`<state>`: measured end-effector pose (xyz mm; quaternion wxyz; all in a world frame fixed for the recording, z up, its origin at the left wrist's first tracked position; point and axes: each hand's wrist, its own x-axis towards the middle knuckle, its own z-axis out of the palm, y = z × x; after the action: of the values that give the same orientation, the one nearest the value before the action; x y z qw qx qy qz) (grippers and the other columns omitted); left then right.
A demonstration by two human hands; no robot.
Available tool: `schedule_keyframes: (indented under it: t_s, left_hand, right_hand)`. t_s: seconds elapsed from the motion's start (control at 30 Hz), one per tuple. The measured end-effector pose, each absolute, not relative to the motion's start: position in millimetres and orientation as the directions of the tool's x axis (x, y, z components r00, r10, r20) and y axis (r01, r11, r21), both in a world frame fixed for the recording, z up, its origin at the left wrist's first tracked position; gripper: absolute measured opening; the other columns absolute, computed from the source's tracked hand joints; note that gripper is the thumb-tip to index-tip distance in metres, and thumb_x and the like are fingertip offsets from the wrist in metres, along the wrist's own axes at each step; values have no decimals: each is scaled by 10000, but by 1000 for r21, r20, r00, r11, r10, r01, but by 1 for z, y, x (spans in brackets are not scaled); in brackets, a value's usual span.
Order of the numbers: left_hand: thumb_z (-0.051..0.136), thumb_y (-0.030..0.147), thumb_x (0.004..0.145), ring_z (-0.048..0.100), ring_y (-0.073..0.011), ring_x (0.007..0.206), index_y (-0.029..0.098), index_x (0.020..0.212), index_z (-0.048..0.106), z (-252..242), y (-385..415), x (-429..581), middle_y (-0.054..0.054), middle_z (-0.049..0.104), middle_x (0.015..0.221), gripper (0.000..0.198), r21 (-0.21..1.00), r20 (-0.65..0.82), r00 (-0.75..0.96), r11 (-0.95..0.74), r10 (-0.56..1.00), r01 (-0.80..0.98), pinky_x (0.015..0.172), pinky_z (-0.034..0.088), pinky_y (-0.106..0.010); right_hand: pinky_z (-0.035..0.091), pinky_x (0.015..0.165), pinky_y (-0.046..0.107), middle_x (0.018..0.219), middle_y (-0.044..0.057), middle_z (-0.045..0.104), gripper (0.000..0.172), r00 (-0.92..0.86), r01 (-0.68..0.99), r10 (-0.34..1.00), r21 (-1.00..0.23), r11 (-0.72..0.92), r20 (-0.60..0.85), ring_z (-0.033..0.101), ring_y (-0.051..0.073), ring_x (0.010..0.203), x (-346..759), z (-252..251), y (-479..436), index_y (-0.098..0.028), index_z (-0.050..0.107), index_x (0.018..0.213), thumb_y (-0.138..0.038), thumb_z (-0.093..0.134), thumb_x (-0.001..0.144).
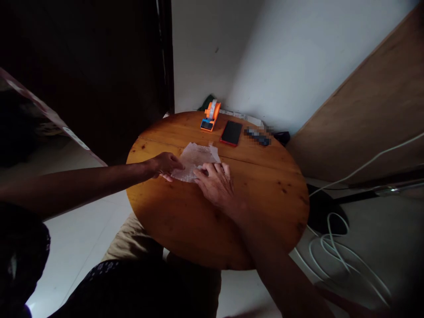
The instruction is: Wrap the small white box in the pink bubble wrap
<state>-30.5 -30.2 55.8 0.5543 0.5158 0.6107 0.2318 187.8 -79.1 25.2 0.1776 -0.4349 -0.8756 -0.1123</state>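
Note:
A whitish, see-through sheet that looks like bubble wrap (198, 154) lies crumpled on the round wooden table (265, 194). At its left edge my left hand (167, 164) pinches it, fingers closed and partly under the sheet. My right hand (216, 182) has curled fingers on the near right edge, thumb and fingertips gripping the plastic. A small piece of clear tape seems to stick up at the sheet's far right corner. Whether anything lies inside the wrap, I cannot tell.
Towards the back of the table stand an orange tape dispenser (211, 115), a dark tablet-like thing with a red edge (231, 133) and a blurred dark object (257, 136). A wall (205, 53) rises behind. White cable (331, 247) lies coiled on the floor at right.

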Motion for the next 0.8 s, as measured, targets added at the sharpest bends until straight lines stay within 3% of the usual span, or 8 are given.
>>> schedule_keyframes:
  t_s: [0.13,0.33,0.63,0.7,0.8]
  left_hand:
    - [770,225,791,620,-175,589,167,1034,561,59,-39,-26,-13,635,640,325,809,-541,24,512,841,288,584,526,-306]
    - [666,140,820,522,-82,488,140,796,619,50,-39,-11,3,625,623,52,876,-449,82,419,890,240,499,414,-211]
    - [693,165,757,531,-86,453,151,743,594,54,-39,14,20,608,540,100,932,-355,250,320,901,171,476,418,-212]
    - [672,152,761,504,-79,431,159,720,577,55,-40,17,33,575,517,104,934,-351,238,322,906,153,460,394,-212]
    - [633,132,756,485,-79,430,162,707,573,60,-42,20,37,558,517,83,936,-343,244,307,907,174,459,376,-219]
  right_hand:
    - [336,920,440,1065,76,690,150,-563,805,719,72,589,409,544,258,989,188,25,-80,-268,700,1070,-293,573,996]
    - [330,941,446,1082,78,685,178,-555,809,741,38,586,378,541,257,998,187,28,-81,-254,708,1074,-295,548,1010]
    - [318,994,453,1105,95,676,189,-555,803,753,-10,596,354,543,270,1042,189,31,-84,-227,716,1085,-308,585,976]
    - [321,1003,445,1145,101,688,245,-543,791,747,-66,608,383,555,275,1070,192,31,-85,-210,685,1158,-307,600,951]
    - [343,975,419,1044,102,723,281,-497,782,762,-166,600,414,592,271,1022,195,32,-84,-169,658,1155,-259,600,895]
